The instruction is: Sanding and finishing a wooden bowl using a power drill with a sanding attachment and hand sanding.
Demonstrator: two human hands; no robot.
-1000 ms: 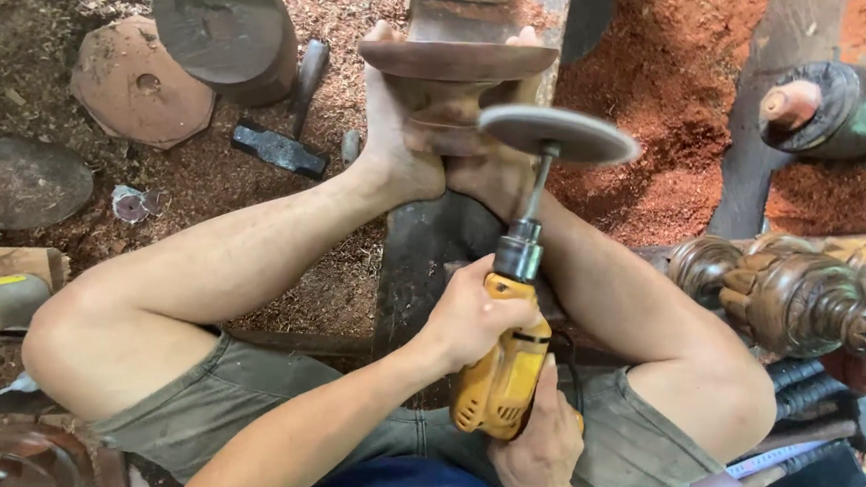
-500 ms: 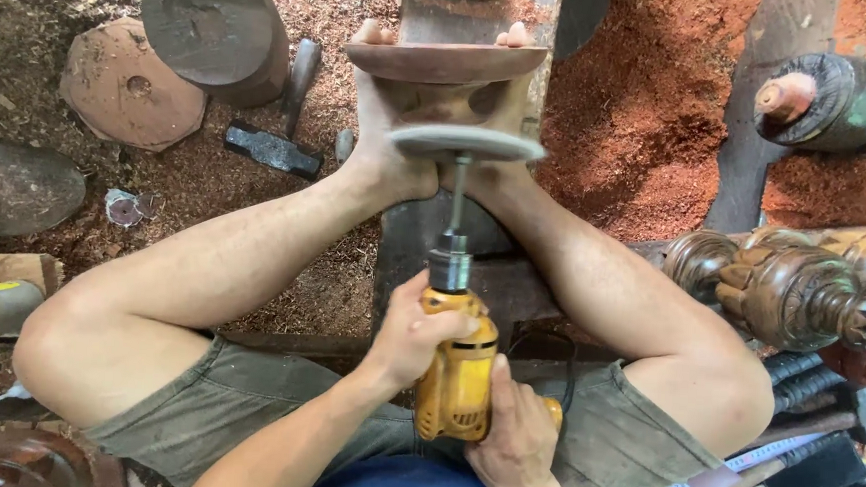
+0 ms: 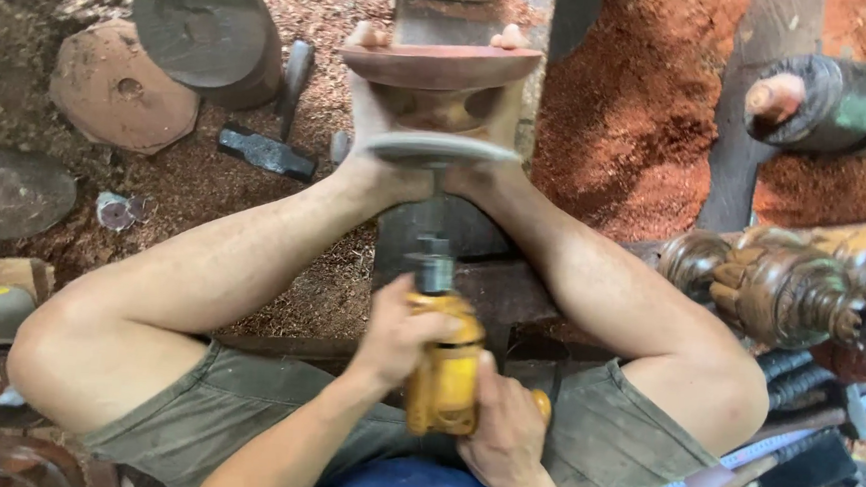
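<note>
Both hands (image 3: 445, 375) clenched round yellow drill (image 3: 442, 369); sanding disc (image 3: 441, 151) against wooden bowl (image 3: 441, 79).

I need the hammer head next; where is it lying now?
The hammer head lies left of centre on the sawdust floor, below the round wooden block, beside the person's left foot.

Yellow drill (image 3: 442, 374), seemingly grey disc (image 3: 442, 151), reddish-brown wooden stand (image 3: 441, 79).
</note>
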